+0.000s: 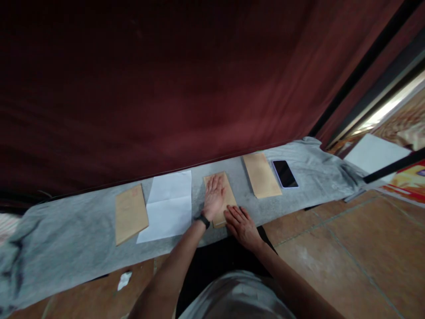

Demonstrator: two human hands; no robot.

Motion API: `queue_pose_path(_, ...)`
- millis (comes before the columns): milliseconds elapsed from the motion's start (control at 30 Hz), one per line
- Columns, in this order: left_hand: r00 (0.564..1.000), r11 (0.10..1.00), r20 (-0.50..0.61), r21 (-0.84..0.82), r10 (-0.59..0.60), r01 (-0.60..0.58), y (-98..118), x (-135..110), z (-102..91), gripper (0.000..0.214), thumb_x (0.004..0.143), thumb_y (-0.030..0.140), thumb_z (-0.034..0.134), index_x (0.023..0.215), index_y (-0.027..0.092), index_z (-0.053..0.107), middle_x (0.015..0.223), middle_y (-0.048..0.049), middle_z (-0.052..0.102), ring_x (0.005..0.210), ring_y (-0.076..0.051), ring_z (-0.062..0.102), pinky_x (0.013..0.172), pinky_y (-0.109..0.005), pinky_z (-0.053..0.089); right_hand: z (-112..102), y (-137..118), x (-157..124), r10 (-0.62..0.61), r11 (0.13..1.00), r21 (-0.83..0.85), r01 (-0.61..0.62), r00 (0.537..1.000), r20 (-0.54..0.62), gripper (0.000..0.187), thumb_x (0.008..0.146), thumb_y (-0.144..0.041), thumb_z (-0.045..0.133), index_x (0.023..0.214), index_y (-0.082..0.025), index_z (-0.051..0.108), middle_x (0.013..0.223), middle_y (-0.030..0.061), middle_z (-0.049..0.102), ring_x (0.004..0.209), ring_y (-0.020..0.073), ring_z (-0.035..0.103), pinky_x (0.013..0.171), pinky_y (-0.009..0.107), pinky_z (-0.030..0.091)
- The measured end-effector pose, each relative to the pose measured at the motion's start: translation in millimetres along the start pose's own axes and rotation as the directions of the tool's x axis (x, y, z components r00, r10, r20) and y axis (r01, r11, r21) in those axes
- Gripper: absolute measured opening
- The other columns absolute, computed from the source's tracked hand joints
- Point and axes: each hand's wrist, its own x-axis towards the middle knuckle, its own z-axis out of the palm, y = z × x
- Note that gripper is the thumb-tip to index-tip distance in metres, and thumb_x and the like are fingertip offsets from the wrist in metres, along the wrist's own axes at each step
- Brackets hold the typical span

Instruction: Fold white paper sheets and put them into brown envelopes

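A brown paper envelope [230, 191] lies flat in front of me on the grey cloth. Across its upper left part my left hand [214, 195] rests palm down, fingers stretched out. My right hand [244, 226] lies flat over its lower right corner, fingers spread. Left of it is a creased white sheet of paper [169, 208]. Another brown envelope [131, 215] with a faint reddish mark overlaps that sheet's left edge. On the right lie further brown envelopes [262, 176], seemingly a small stack.
The grey cloth [83, 235] covers a long narrow bench against a dark red curtain [199, 97]. A phone [284, 173] with a purple edge lies to the right. On the tiled floor [318, 252] is a white scrap [124, 280]. A dark bar [392, 170] juts in at the right.
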Motion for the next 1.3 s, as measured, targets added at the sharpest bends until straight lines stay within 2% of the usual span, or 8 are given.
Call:
queue_pose_path(133,0.986,0.971,0.151,0.217,0.071,-0.103,-23,33,14.0,0.052,0.097,0.030,0.043,0.147,0.019,0.047,0.159,-0.0116,0.041,0.152,-0.030,0.025,0.124,-0.052,0.014,1,-1,1,0.010,1.000,0.015,-0.010,1.000,-0.005,0.052,0.102,-0.031,0.046,0.153,-0.024,0.040,0.157,0.0069,0.043,0.144,0.0264,0.041,0.121,0.051,0.028)
queue_pose_path(300,0.975,0.937,0.218,0.328,0.047,-0.118,-27,27,20.9,0.054,0.100,0.035,0.037,0.152,0.019,0.041,0.161,-0.0097,0.037,0.152,-0.028,0.023,0.124,-0.050,0.010,-4,1,-1,0.038,0.991,0.130,-0.037,0.999,-0.004,0.053,0.101,-0.029,0.046,0.153,-0.023,0.039,0.153,0.0088,0.049,0.143,0.0247,0.042,0.122,0.050,0.027)
queue_pose_path(467,0.935,0.935,0.330,0.274,0.129,-0.226,-27,-25,8.4,0.053,0.103,0.036,0.032,0.153,0.016,0.039,0.161,-0.0104,0.036,0.152,-0.024,0.024,0.125,-0.047,0.016,-6,15,-8,0.142,0.950,0.293,-0.106,0.984,-0.106,0.053,0.101,-0.028,0.046,0.153,-0.018,0.039,0.154,0.0149,0.045,0.144,0.0247,0.040,0.118,0.047,0.036)
queue_pose_path(567,0.910,0.929,0.371,0.235,0.185,-0.285,-27,-71,-9.7,0.053,0.103,0.040,0.037,0.151,0.016,0.040,0.160,-0.0100,0.039,0.151,-0.022,0.028,0.124,-0.045,0.023,-11,24,-6,0.109,0.952,0.294,-0.085,0.992,-0.066,0.047,0.101,-0.030,0.049,0.147,-0.019,0.047,0.146,0.0147,0.054,0.136,0.0251,0.049,0.113,0.046,0.042)
queue_pose_path(700,0.905,0.910,0.367,0.261,0.214,-0.321,-22,-108,-28.3,0.050,0.103,0.035,0.040,0.149,0.015,0.043,0.157,-0.0120,0.042,0.149,-0.022,0.032,0.123,-0.044,0.029,-24,31,5,0.023,0.986,0.167,-0.030,0.999,0.043,0.039,0.100,-0.030,0.053,0.137,-0.020,0.058,0.140,0.0132,0.060,0.129,0.0263,0.055,0.109,0.048,0.044)
queue_pose_path(933,0.917,0.870,0.330,0.356,0.226,-0.342,-6,-122,-25.1,0.047,0.098,0.037,0.054,0.142,0.022,0.053,0.156,-0.0108,0.045,0.148,-0.030,0.033,0.120,-0.049,0.034,-33,36,2,-0.119,0.989,0.099,0.106,0.984,0.134,0.034,0.100,-0.032,0.056,0.132,-0.023,0.063,0.142,0.0096,0.059,0.132,0.0239,0.053,0.112,0.045,0.042)
queue_pose_path(1200,0.974,0.949,0.137,0.234,0.183,-0.211,-10,-126,-14.3,0.032,0.101,0.021,0.044,0.125,0.020,0.065,0.136,-0.0074,0.064,0.133,-0.021,0.053,0.114,-0.042,0.043,-14,31,4,0.052,0.995,0.080,-0.051,0.999,-0.010,0.024,0.102,-0.028,0.050,0.113,-0.023,0.071,0.124,0.0073,0.069,0.116,0.0224,0.062,0.104,0.042,0.046)
queue_pose_path(1300,0.989,0.973,0.059,0.179,0.136,-0.144,-9,-123,-9.5,0.028,0.100,0.021,0.046,0.118,0.020,0.068,0.128,-0.0083,0.069,0.127,-0.021,0.058,0.110,-0.043,0.047,-10,23,6,0.096,0.995,0.036,-0.095,0.994,-0.049,0.027,0.102,-0.025,0.049,0.120,-0.020,0.067,0.125,0.0099,0.068,0.116,0.0242,0.061,0.103,0.043,0.047)
